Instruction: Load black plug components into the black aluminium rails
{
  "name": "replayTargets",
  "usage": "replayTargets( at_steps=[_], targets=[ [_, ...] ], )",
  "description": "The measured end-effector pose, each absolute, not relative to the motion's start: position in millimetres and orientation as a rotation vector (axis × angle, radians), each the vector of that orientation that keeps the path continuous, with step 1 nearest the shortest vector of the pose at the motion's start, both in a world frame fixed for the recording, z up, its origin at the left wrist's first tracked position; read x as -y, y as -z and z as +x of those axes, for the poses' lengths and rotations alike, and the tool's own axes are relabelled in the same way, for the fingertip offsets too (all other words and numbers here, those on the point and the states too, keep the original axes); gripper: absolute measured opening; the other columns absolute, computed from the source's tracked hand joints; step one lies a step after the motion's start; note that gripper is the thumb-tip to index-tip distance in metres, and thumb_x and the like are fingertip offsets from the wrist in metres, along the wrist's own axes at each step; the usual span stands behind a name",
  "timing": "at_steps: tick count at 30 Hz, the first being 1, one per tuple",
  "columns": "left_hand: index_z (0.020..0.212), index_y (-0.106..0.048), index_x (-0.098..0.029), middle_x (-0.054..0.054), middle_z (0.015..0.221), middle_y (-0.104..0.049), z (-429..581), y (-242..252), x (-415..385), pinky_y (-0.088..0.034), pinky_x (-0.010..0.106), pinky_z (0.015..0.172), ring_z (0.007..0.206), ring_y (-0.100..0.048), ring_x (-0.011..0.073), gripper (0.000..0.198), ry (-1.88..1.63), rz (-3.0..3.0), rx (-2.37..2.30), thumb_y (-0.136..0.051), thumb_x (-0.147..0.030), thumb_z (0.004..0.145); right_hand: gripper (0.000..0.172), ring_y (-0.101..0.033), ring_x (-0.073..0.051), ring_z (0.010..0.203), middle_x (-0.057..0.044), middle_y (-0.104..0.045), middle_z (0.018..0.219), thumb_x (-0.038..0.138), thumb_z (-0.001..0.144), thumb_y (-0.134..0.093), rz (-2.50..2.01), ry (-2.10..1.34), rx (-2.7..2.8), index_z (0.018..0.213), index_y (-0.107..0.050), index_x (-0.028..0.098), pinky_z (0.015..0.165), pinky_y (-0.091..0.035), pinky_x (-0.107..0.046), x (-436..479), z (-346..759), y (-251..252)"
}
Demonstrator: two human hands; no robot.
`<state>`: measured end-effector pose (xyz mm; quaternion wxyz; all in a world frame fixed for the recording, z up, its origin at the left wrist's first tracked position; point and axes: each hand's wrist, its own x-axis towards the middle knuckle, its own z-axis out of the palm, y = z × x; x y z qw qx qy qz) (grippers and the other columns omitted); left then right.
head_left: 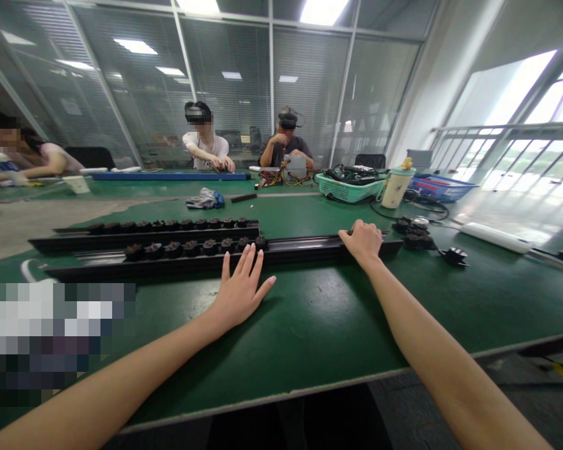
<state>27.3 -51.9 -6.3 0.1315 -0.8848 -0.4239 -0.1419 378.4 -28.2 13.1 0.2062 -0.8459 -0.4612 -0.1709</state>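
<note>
My left hand (240, 289) lies flat on the green table (319, 325), fingers stretched out and touching the front edge of a long black rail tray (309, 249). My right hand (363, 240) curls over the same tray near its right end, fingers wrapped on its far edge. The tray's left half carries a row of small dark round parts (194, 247). A second black tray (141, 236) lies behind it with another row of the same parts.
A heap of loose dark parts (415, 232) sits right of the tray, with a white bar (495, 237) beyond. A green basket (351, 186), a cream bottle (396, 185) and a blue basket (438, 186) stand farther back. Other people sit across the table.
</note>
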Motion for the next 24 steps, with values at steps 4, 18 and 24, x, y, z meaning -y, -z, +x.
replayTargets(
  at_steps=[4,18,24],
  targets=[
    [0.164,-0.023,-0.013,0.015,0.171,-0.02,28,7,52,-0.004,0.061,0.128,0.16,-0.013,0.0293,0.074,0.425,-2.563,1.232,-0.018,-0.058,0.106,0.04,-0.058,-0.036,0.108,-0.025,-0.07,0.108,0.04,0.09,-0.049,-2.374,0.508,1.27,0.107,-0.066,0.008,0.09,-0.039,-0.042,29,378,-13],
    [0.164,-0.02,-0.012,0.016,0.172,-0.02,27,5,53,-0.003,0.062,0.128,0.161,-0.012,0.03,0.074,0.409,-2.579,1.237,-0.018,-0.057,0.106,0.047,-0.058,-0.039,0.113,-0.027,-0.069,0.116,0.039,0.09,-0.051,-2.438,0.484,1.026,0.117,-0.064,0.004,0.094,-0.039,-0.046,30,391,-10],
    [0.163,-0.024,-0.011,0.016,0.172,-0.018,27,5,53,-0.002,0.061,0.128,0.161,-0.011,0.0288,0.075,0.405,-2.584,1.245,-0.014,-0.058,0.106,0.05,-0.058,-0.04,0.112,-0.029,-0.068,0.116,0.042,0.087,-0.053,-2.387,0.462,0.963,0.117,-0.063,0.004,0.093,-0.041,-0.048,31,404,-5]
  ],
)
